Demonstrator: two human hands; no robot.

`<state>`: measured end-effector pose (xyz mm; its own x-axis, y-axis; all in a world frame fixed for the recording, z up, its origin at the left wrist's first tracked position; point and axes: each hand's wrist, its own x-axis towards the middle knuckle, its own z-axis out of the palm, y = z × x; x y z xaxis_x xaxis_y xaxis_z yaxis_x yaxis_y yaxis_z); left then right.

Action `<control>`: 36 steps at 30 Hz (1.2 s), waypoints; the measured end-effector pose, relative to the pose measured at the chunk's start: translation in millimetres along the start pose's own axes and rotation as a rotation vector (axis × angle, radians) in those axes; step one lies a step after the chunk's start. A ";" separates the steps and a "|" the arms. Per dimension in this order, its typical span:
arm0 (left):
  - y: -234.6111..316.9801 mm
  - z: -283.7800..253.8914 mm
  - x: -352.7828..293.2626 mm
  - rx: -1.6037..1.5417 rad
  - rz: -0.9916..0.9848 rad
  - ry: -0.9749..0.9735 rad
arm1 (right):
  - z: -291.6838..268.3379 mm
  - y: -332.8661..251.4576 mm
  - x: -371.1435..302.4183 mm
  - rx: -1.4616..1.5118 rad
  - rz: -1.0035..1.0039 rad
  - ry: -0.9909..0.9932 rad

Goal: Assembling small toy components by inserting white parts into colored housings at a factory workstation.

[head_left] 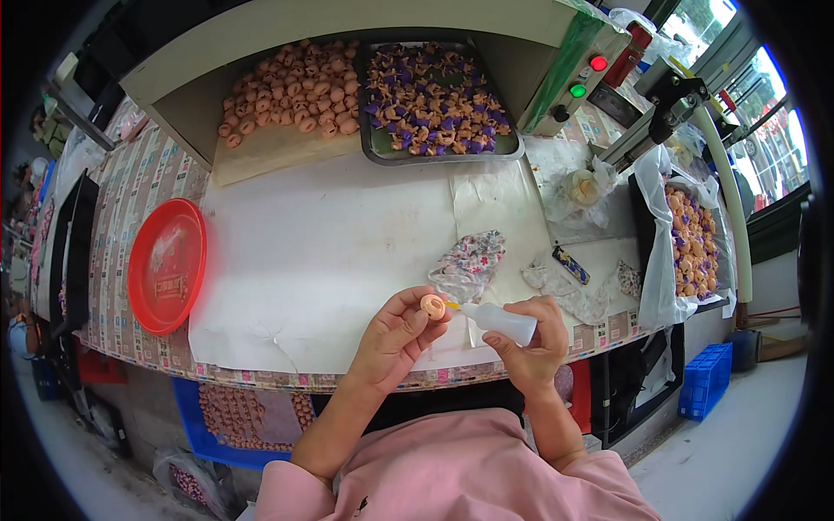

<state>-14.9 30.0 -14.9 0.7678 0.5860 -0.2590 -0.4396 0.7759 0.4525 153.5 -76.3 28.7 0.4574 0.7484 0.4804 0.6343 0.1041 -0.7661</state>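
Fingers of left hand [395, 334] pinch a small round tan piece [433, 306] between thumb and fingertips, closed on it. Right hand [532, 347] wraps its fingers around a white squeeze bottle [502, 321], closed on the body. Bottle lies near level, long axis running left-right, yellow nozzle tip pointing left and touching or just short of the tan piece, cannot tell which. Tan piece faces up toward the camera, a hole or dimple showing in its middle.

Landmark is the white paper sheet [330, 252] covering the table top. Both hands hover over its near edge, right of centre. Just beyond the hands, on the sheet, sits a floral cloth bag [471, 260]. Right of the sheet lie crumpled rags [565, 291] with a small dark lighter-shaped thing [571, 265] on them. Left of the sheet, a round red tray [167, 265] rests on the patterned table cover [122, 200]. At the far edge of the sheet, a heap of tan pieces [291, 87] on brown card, and beside it a dark metal tray [439, 100] of tan and purple pieces. Far right of the sheet, another tray of mixed pieces [692, 239] lined with plastic. Behind, a grey machine housing with red and green buttons [586, 76]. Below the sheet's near edge, a blue crate [226, 417] of tan pieces under the table, another blue crate [705, 378] on the concrete floor at right. Windows at far right. Pink sleeves at bottom.
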 end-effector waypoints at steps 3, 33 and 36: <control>-0.5 1.9 0.2 -0.012 0.019 0.005 | -3.5 -2.1 0.3 0.004 0.032 0.013; -12.4 1.6 5.7 0.009 0.093 0.007 | -16.5 0.0 -3.5 -0.039 -0.021 0.009; -11.7 0.8 6.7 0.013 0.089 0.000 | -16.9 1.0 -3.7 -0.045 -0.009 0.005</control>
<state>-4.3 24.7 -21.2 0.7256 0.6528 -0.2174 -0.5001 0.7174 0.4850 163.0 -90.0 33.4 0.4548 0.7440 0.4895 0.6655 0.0813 -0.7419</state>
